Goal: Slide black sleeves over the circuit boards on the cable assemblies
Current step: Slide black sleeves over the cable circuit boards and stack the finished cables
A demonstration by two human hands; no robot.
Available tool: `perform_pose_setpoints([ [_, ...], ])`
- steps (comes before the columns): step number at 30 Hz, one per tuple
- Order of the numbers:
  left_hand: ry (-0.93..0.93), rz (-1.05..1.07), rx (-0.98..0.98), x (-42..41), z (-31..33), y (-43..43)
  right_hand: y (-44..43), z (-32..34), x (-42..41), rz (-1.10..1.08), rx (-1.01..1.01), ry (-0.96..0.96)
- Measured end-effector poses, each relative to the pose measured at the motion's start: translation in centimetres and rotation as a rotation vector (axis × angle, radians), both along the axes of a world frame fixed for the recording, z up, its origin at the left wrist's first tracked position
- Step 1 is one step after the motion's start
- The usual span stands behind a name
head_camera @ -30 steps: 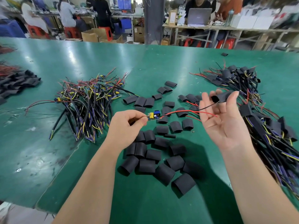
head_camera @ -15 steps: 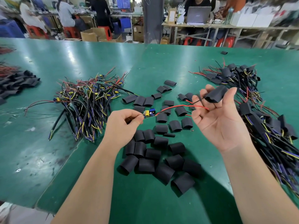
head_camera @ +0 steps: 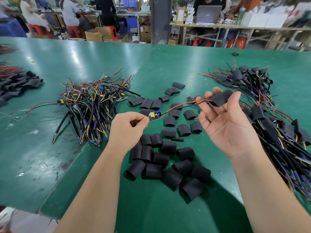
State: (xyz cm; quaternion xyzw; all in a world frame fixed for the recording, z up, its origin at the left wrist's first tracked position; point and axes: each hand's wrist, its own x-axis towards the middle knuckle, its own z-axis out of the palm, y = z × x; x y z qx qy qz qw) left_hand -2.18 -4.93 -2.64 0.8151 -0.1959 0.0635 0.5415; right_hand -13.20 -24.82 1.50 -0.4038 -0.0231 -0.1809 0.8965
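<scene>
Left hand [head_camera: 125, 130] pinches circuit board [head_camera: 154, 115]; right hand [head_camera: 227, 125] holds black sleeve [head_camera: 221, 98].

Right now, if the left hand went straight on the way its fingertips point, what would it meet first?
The left hand points right, along the board it pinches. Most likely it would meet the right hand, which holds a sleeve. Loose sleeves seem to lie lower, on the table; depth is unclear.

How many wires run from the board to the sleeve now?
2: red wire arcs on top, black wire just beneath it, both from board to sleeve. Others may be hidden.
</scene>
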Motion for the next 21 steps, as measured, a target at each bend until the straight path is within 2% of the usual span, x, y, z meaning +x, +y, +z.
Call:
perform_pose_setpoints([
  [4,-0.011,0.011,0.023,-0.1,0.0,0.0,0.1,-0.1,0.1,-0.077,0.116,0.029],
  [7,-0.026,0.022,0.042,-0.2,0.2,0.0,0.0,-0.3,0.2,-0.093,0.124,0.023],
  [14,-0.035,0.007,0.038,-0.4,0.4,0.0,-0.2,-0.8,0.3,-0.145,-0.038,0.048],
  [21,0.013,-0.218,-0.137,-1.4,0.9,-0.6,1.9,-1.6,0.9,-0.151,-0.276,0.143],
])
